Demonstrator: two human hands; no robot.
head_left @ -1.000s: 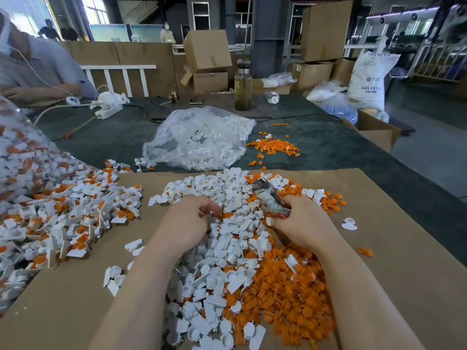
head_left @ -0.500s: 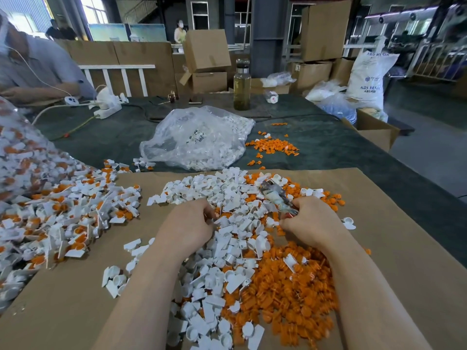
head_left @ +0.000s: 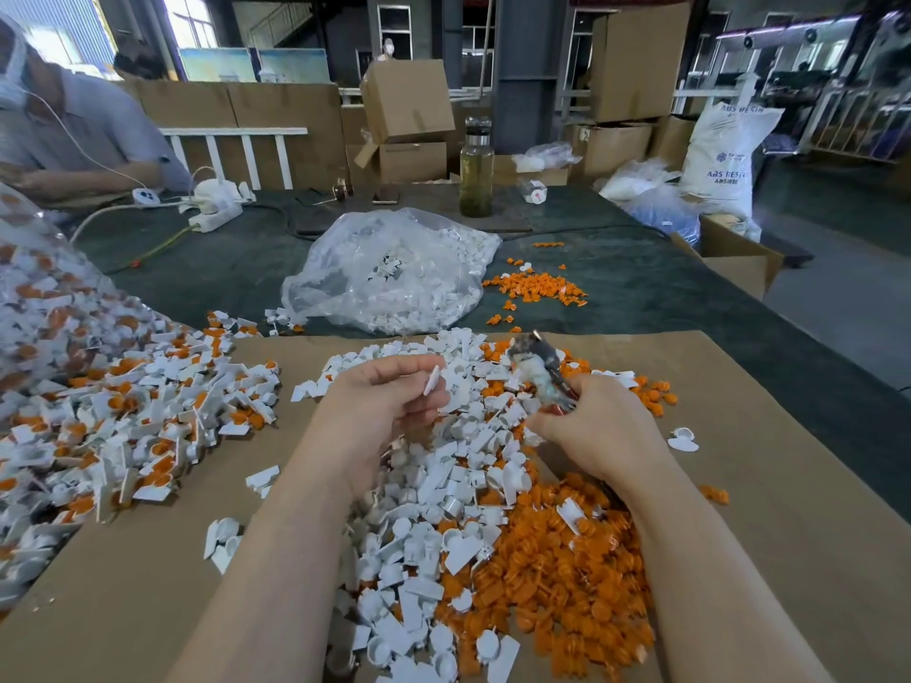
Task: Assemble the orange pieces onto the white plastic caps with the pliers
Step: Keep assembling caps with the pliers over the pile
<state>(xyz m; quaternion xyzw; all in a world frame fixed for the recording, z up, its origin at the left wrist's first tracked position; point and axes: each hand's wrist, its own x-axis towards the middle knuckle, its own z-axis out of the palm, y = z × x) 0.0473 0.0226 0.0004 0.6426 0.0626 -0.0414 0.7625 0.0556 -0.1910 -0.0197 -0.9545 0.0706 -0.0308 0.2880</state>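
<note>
My left hand [head_left: 379, 411] is raised palm-up over the pile and pinches one white cap [head_left: 432, 381] between thumb and fingertips. My right hand [head_left: 596, 426] grips the handles of the pliers [head_left: 537, 369], whose worn jaws point up and away over the heap. Loose white caps [head_left: 443, 485] cover the middle of the cardboard sheet [head_left: 788, 485]. A heap of orange pieces [head_left: 567, 574] lies under my right forearm.
Caps fitted with orange pieces [head_left: 123, 411] are heaped at the left, beside a clear bag of them [head_left: 34, 298]. Behind lie a clear bag of white caps [head_left: 389, 278], scattered orange pieces [head_left: 537, 288], a glass bottle [head_left: 476, 170] and a power strip [head_left: 217, 214]. A person [head_left: 64, 135] sits at far left.
My left hand has lifted out of the white pile and turned palm-up, now pinching a single white cap. My right hand with the pliers has stayed almost where it was.
</note>
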